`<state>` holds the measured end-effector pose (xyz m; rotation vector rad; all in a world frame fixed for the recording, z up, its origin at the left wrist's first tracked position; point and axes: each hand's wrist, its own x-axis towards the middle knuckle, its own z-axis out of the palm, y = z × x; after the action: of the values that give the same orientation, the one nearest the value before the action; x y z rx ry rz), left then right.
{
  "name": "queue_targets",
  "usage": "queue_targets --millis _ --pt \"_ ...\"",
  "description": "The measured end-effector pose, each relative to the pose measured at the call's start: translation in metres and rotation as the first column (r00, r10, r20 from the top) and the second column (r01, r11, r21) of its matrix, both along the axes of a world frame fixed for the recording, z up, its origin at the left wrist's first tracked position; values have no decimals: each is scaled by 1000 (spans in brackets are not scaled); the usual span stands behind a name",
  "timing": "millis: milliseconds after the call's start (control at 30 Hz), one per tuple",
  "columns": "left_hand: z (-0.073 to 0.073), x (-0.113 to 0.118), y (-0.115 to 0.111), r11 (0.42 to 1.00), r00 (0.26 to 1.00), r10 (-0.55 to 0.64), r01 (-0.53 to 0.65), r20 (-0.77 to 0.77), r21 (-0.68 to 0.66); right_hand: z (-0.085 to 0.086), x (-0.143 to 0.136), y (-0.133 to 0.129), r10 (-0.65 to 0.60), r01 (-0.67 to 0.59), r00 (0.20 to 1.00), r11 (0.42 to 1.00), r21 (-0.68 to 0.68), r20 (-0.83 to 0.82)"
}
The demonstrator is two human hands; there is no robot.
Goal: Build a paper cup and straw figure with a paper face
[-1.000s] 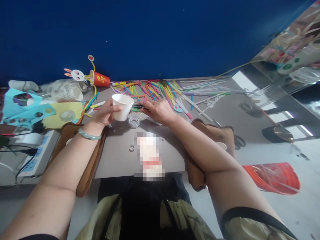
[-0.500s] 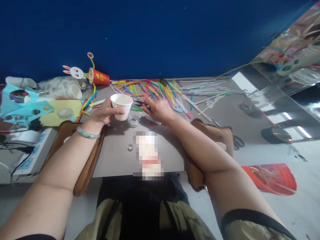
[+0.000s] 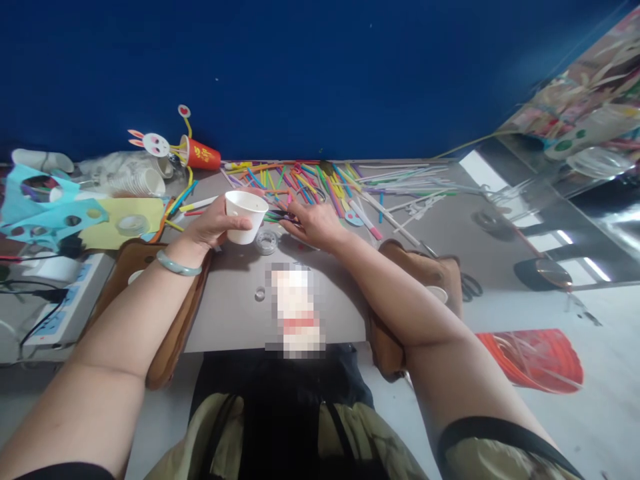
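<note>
A white paper cup (image 3: 246,220) is tilted in my left hand (image 3: 213,223), thumb across its side and the other fingers hidden behind it. My right hand (image 3: 315,223) is closed around dark-bladed scissors (image 3: 281,215), whose tips point left toward the cup's rim. From this angle I cannot tell whether the blades touch the cup. Just below the cup, a roll of clear tape (image 3: 267,243) lies on the grey table (image 3: 225,313). A small clear ring-like piece (image 3: 260,293) rests nearer the front edge.
Colourful pipe cleaners (image 3: 320,183) spread along the back by the blue wall. At left are a red cup with a rabbit face (image 3: 203,155), stacked paper cups (image 3: 143,181), cut blue paper (image 3: 45,207) and a power strip (image 3: 70,300). A red basket (image 3: 537,360) stands at lower right.
The cup has shifted slightly right and down in my left hand. My right hand and the scissors have dropped a little, with the blades still toward the cup.
</note>
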<state>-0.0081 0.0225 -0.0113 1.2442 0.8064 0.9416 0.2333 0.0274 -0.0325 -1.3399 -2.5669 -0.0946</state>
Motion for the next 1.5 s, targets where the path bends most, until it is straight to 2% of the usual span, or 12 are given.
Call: queue_targets --millis 400,633,900,1233,1300,1367,1433,1500 --pt "-3 3 -1 998 1000 16 -15 -26 62 4 -5 -6 1 0 1000 999 -50 13" --pt "-8 2 4 999 1000 22 -22 -13 30 3 -5 -6 13 -13 1000 998 -55 -3" --pt "-9 1 4 998 999 7 -4 -51 66 0 -5 -5 20 -20 1000 1000 -23 9" --pt "-7 3 3 999 999 35 -35 7 16 -1 -6 -5 11 -11 1000 1000 -28 -12" --pt "-6 3 3 999 999 41 -41 -3 29 -2 -7 -5 -38 36 998 999 -27 -60" --pt "-7 3 4 998 999 48 -47 -19 52 -2 -7 -3 -107 100 979 994 -49 -176" --pt "-9 3 5 996 998 65 -64 -25 65 -2 -8 0 -166 133 923 984 -116 -346" --pt "-11 4 6 993 995 96 -94 -16 77 -3 -7 4 -203 112 831 973 -202 -517"
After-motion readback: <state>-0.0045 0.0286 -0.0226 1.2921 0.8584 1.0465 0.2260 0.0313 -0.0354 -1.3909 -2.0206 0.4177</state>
